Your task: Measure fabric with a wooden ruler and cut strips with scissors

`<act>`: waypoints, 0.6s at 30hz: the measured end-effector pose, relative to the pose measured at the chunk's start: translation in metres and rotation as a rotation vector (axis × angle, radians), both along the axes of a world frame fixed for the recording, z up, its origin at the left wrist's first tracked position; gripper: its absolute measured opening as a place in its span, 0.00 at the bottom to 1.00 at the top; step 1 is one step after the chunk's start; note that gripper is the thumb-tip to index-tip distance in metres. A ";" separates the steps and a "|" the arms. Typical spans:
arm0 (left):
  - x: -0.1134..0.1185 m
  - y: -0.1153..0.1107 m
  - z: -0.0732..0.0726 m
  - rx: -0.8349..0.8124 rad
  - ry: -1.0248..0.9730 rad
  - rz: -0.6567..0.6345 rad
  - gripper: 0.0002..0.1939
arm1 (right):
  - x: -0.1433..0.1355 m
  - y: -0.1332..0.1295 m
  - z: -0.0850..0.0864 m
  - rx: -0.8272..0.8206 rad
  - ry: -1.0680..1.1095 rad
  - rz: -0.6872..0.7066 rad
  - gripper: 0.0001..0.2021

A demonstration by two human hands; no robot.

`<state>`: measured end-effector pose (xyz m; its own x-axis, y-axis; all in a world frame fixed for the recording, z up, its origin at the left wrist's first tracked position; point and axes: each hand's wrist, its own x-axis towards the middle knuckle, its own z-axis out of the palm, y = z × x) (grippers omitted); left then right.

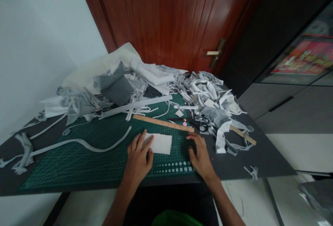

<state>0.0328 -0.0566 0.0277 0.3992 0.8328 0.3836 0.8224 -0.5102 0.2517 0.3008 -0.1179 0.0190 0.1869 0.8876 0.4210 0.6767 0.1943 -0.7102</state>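
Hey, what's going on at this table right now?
A person's left hand presses the left end of a small white cloth piece flat on a green cutting mat. The right hand rests to the right of it, apparently holding nothing. Just beyond lie a wooden ruler and black-handled scissors. Heaps of white and gray fabric scraps line the back of the table.

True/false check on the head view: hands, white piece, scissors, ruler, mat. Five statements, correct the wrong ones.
1. The left hand touches the white piece. True.
2. The right hand grips the scissors. False: it is open; they lie beyond it.
3. A wooden ruler lies beyond the white piece. True.
4. The mat is red. False: green.
5. The white piece is round. False: four-sided.
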 end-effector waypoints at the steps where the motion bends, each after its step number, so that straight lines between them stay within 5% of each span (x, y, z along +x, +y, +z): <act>1: 0.000 0.000 0.001 -0.004 0.013 -0.062 0.26 | 0.004 0.003 0.000 0.005 -0.060 0.005 0.17; 7: 0.000 0.003 0.003 -0.004 0.053 -0.222 0.29 | 0.030 0.028 0.001 0.004 -0.362 -0.041 0.15; 13: 0.008 0.002 0.012 0.032 0.159 -0.021 0.24 | 0.034 0.042 -0.003 -0.044 -0.557 -0.062 0.14; 18: 0.014 -0.020 0.017 0.039 0.231 0.151 0.31 | 0.033 0.044 -0.001 -0.065 -0.681 -0.109 0.12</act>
<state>0.0470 -0.0762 0.0444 0.3529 0.8756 0.3298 0.9230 -0.3836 0.0306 0.3337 -0.0739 0.0176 -0.0110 0.9060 0.4230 0.9892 0.0717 -0.1279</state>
